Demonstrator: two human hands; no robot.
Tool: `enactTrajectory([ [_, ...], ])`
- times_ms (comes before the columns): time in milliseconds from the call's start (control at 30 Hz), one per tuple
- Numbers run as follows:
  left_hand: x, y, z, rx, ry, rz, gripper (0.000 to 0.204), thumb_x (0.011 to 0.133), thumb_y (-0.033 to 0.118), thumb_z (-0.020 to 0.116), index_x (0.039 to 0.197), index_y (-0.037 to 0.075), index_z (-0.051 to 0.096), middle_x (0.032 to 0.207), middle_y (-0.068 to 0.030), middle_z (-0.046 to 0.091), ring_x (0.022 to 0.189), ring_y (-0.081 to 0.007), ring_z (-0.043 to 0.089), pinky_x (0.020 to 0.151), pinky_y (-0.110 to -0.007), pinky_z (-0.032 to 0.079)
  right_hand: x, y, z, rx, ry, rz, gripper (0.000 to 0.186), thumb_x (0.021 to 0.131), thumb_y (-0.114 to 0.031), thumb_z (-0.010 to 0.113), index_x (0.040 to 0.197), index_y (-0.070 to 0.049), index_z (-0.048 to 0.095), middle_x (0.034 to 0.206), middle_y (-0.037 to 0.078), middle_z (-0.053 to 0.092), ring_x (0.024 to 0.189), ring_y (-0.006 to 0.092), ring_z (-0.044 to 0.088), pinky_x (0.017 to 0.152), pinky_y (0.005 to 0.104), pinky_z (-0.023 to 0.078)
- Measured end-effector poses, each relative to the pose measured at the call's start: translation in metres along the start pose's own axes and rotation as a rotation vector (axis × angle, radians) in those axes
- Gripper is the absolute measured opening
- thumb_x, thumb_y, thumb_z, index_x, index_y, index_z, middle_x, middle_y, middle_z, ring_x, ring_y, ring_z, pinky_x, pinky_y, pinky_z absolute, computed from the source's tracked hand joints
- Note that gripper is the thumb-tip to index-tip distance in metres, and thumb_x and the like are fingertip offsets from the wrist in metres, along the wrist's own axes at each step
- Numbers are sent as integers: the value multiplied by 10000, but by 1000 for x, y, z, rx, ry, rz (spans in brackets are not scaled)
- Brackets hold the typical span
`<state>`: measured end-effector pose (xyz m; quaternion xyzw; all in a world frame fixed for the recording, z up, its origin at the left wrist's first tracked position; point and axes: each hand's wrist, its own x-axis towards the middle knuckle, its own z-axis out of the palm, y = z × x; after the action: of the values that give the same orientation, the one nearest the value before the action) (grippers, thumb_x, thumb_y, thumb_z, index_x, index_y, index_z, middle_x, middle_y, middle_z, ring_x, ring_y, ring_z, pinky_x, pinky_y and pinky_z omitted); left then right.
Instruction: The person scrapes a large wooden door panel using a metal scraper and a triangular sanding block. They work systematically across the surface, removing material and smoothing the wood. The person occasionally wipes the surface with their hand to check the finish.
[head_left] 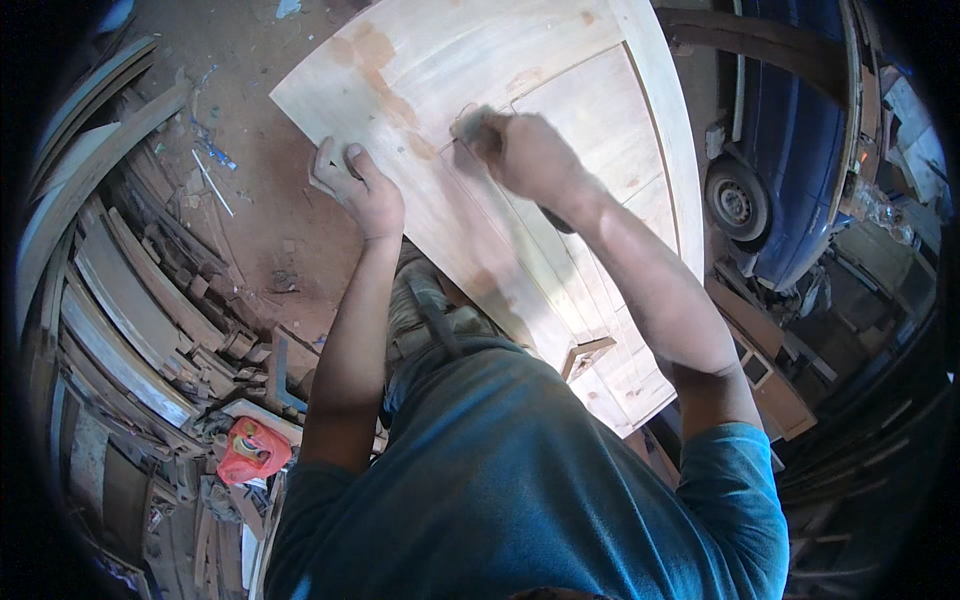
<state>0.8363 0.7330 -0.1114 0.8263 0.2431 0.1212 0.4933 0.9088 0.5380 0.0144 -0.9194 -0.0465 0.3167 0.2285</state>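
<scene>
My left hand [360, 195] is at the left edge of a large pale wooden panel [400, 50], fingers loosely curled and apart; whether it touches the edge is unclear. My right hand [515, 150] is closed on a small tan piece [462, 128] over the panel's grooved middle; the fingers hide most of it, so I cannot make out what it is. A dark object, partly hidden, shows under my right forearm. Near the panel's lower end lies a small wooden piece [590, 352].
Curved wooden offcuts [130, 290] are piled at the left, with a red plastic item [255, 450] among them. The dirt floor [250, 200] holds scattered scraps. A blue vehicle [800, 200] stands at the right, with brown boards [760, 390] near it.
</scene>
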Motion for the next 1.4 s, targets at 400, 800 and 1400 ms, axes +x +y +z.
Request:
enactTrajectory([
  [400,-2,-1,1,-33,9,-5,461,1054,186,541,1396,-93,407,1418,-300,359,1329,-438,368,1148,-561,334,16,-23,5,-18,-153,221,343,959,-306,703,1055,15,776,909,269,751,853,419,749,793,467,591],
  [800,-2,2,3,-35,21,-18,453,1049,175,547,1396,-88,421,1414,-303,385,1330,-451,363,1138,-575,335,-40,35,-24,233,166,124,627,1002,-380,719,1468,18,584,1145,274,751,1012,284,766,929,426,605],
  [1400,-3,-3,3,15,30,32,437,1067,203,545,1375,-93,450,1394,-298,427,1342,-460,358,1133,-605,310,49,38,-28,-62,80,349,558,911,-454,713,951,101,755,742,231,733,668,332,744,675,432,606],
])
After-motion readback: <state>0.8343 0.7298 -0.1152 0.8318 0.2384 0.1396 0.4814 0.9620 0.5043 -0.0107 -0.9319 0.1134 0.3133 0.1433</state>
